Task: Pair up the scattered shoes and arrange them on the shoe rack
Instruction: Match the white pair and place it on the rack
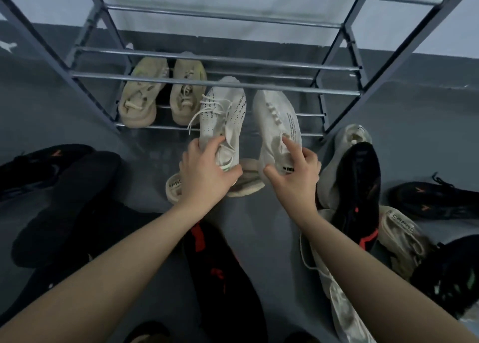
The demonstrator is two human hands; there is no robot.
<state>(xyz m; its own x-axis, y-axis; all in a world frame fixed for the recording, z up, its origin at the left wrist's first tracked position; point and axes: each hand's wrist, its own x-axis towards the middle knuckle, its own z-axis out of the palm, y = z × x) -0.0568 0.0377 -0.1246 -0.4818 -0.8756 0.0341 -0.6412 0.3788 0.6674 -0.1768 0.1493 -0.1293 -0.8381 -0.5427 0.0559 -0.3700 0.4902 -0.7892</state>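
My left hand [204,173] grips the heel of a white knit sneaker [224,114] with loose laces. My right hand [295,174] holds the heel of its matching white sneaker [277,119], forefinger stretched along its side. Both shoes point toe-first at the lowest shelf of the grey metal shoe rack [215,83], side by side. A pair of beige sneakers [162,91] stands on that lowest shelf to the left of them.
Scattered on the grey floor: black shoes at left [51,187], a black shoe with red marks [220,270] between my arms, a beige shoe [248,179] under my hands, black and beige shoes heaped at right [360,187], and a white shoe [337,296] under my right forearm.
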